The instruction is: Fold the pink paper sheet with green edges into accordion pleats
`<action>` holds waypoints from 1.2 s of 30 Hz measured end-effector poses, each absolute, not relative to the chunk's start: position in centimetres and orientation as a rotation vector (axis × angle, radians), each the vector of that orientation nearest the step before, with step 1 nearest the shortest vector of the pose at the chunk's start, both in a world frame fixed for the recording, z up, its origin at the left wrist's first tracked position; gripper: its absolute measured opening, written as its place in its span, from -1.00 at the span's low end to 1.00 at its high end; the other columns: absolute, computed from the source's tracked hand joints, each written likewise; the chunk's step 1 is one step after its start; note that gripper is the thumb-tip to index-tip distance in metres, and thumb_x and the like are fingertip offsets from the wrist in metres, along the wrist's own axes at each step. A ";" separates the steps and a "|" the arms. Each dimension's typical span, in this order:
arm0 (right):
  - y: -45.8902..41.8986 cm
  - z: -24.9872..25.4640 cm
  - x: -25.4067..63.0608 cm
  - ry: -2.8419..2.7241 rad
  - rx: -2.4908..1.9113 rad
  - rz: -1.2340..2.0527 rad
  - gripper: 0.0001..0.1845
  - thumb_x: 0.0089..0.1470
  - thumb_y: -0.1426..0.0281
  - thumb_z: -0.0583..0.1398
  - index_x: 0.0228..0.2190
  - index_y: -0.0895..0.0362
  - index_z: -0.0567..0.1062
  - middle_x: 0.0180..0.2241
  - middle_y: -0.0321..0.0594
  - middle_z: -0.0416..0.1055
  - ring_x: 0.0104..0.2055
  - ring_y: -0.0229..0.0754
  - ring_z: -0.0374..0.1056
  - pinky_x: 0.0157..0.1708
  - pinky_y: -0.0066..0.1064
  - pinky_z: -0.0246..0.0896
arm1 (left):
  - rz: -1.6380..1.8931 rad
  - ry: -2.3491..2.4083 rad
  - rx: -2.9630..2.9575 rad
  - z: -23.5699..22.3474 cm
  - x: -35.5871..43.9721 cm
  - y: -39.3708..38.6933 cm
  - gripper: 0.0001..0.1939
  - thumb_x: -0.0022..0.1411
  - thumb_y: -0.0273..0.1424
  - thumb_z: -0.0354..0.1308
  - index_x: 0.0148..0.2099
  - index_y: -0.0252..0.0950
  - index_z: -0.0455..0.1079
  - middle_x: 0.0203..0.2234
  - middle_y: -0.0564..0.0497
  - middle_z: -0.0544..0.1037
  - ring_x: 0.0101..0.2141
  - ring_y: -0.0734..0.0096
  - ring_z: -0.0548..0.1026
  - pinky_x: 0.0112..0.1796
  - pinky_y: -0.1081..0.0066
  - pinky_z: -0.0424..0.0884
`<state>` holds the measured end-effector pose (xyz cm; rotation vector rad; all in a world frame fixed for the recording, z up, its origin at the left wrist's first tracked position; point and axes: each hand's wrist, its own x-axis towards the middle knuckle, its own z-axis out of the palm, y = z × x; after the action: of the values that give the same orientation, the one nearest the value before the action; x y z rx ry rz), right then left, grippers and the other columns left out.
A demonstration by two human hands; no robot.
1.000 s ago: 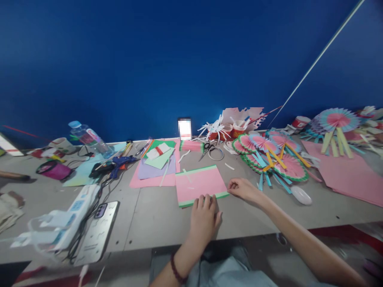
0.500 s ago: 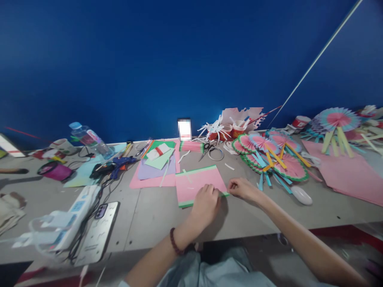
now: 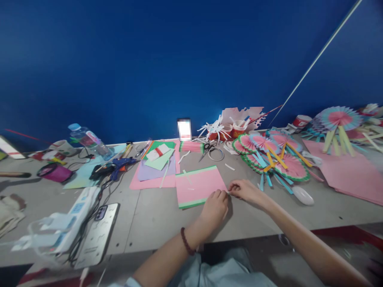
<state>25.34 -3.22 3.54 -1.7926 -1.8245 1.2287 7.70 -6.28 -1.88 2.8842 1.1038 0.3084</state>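
Two bare hands meet at the near right corner of a pink sheet of paper (image 3: 199, 184), banded in green along its far and near edges, which lies flat on a gray table (image 3: 155, 223) in front of the person; the left hand (image 3: 214, 209), a dark red bracelet (image 3: 187, 241) on its wrist, rests with fingers curled over the corner; the right hand (image 3: 247, 190) comes in just beside it, thumb and fingertips drawn together at the paper's edge; whether either hand grips the paper cannot be told. Pale scraps (image 3: 188, 176) lie on the sheet; scissors (image 3: 206, 150) and a gray ring (image 3: 215, 154) lie beyond it; to its left are stacked colored papers (image 3: 157, 169); to the right, pink folded fans (image 3: 291, 167) with blue and orange strips lie in a cluster; a phone (image 3: 97, 237) and a white power strip (image 3: 76, 213) sit at far left, near a tilted bottle (image 3: 92, 141).
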 end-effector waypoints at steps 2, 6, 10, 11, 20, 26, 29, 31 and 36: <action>-3.5 3.4 25.5 -1.818 -1.786 1.205 -0.87 -0.10 0.34 0.18 -0.49 0.13 0.51 -0.64 -0.28 0.42 -0.55 -0.24 0.29 -0.53 -0.46 0.14 | 0.292 1.086 2.870 -1.5 7.6 -6.4 -0.80 0.31 -0.48 0.10 -0.05 -0.43 0.41 -0.21 -0.14 0.47 -0.13 0.21 0.40 -0.12 0.29 0.39; -3.6 3.1 25.6 -1.825 -1.800 1.167 -0.82 -0.07 0.28 0.16 -0.50 0.11 0.52 -0.62 -0.26 0.44 -0.54 -0.22 0.34 -0.54 -0.46 0.18 | 0.266 1.106 2.831 -1.0 7.6 -6.5 -0.77 0.33 -0.48 0.06 0.01 -0.41 0.39 -0.19 -0.13 0.48 -0.12 0.20 0.40 -0.10 0.27 0.39; -3.4 3.0 25.5 -1.900 -1.776 1.103 -0.85 -0.09 0.34 0.16 -0.52 0.11 0.53 -0.63 -0.25 0.45 -0.57 -0.23 0.33 -0.54 -0.46 0.16 | 0.248 1.104 2.842 -0.7 7.7 -6.5 -0.73 0.33 -0.47 0.06 0.04 -0.43 0.38 -0.17 -0.14 0.49 -0.11 0.18 0.40 -0.09 0.26 0.39; -3.3 3.1 25.5 -1.916 -1.775 1.078 -0.85 -0.10 0.35 0.16 -0.53 0.11 0.53 -0.63 -0.24 0.46 -0.57 -0.23 0.33 -0.53 -0.46 0.17 | 0.239 1.103 2.850 -0.7 7.7 -6.5 -0.74 0.33 -0.46 0.07 0.03 -0.43 0.39 -0.17 -0.14 0.49 -0.11 0.18 0.40 -0.09 0.26 0.39; -3.5 3.2 25.2 -1.966 -1.798 0.992 -0.86 -0.12 0.45 0.15 -0.50 0.13 0.53 -0.55 -0.20 0.54 -0.44 -0.18 0.43 -0.45 -0.46 0.19 | 0.261 1.169 2.905 -0.9 7.9 -6.6 -0.75 0.33 -0.44 0.10 0.02 -0.38 0.41 -0.18 -0.11 0.48 -0.14 0.23 0.41 -0.15 0.30 0.41; -3.7 2.7 25.2 -2.007 -1.806 0.959 -0.85 -0.05 0.43 0.13 -0.46 0.15 0.52 -0.53 -0.18 0.52 -0.44 -0.15 0.41 -0.42 -0.43 0.17 | 0.200 1.111 2.956 -0.7 7.9 -6.6 -0.74 0.35 -0.42 0.09 0.04 -0.40 0.40 -0.15 -0.11 0.48 -0.13 0.25 0.39 -0.15 0.32 0.42; -3.9 2.3 25.2 -2.038 -1.776 0.913 -0.86 -0.01 0.40 0.13 -0.46 0.14 0.49 -0.51 -0.18 0.50 -0.43 -0.15 0.39 -0.40 -0.41 0.17 | 0.185 1.097 2.999 -0.7 7.9 -6.7 -0.75 0.37 -0.46 0.06 0.05 -0.37 0.41 -0.16 -0.11 0.47 -0.13 0.25 0.39 -0.17 0.32 0.42; -4.1 1.9 25.2 -2.056 -1.747 0.865 -0.85 0.02 0.39 0.11 -0.46 0.13 0.48 -0.50 -0.19 0.49 -0.43 -0.15 0.38 -0.38 -0.39 0.18 | 0.176 1.091 3.030 -0.8 8.0 -6.7 -0.74 0.38 -0.47 0.03 0.06 -0.38 0.41 -0.16 -0.12 0.46 -0.13 0.25 0.39 -0.18 0.32 0.43; -4.7 1.0 25.5 -2.056 -1.644 0.770 -0.88 -0.02 0.43 0.09 -0.52 0.10 0.41 -0.43 -0.16 0.49 -0.34 -0.12 0.39 -0.27 -0.33 0.23 | 0.178 1.110 3.051 -1.2 8.3 -6.9 -0.71 0.38 -0.46 0.04 0.10 -0.40 0.39 -0.14 -0.12 0.45 -0.12 0.27 0.40 -0.17 0.33 0.43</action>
<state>25.49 -4.71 1.00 -1.6440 -2.0565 0.7702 8.31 -6.87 -1.22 3.0514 1.1095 0.1776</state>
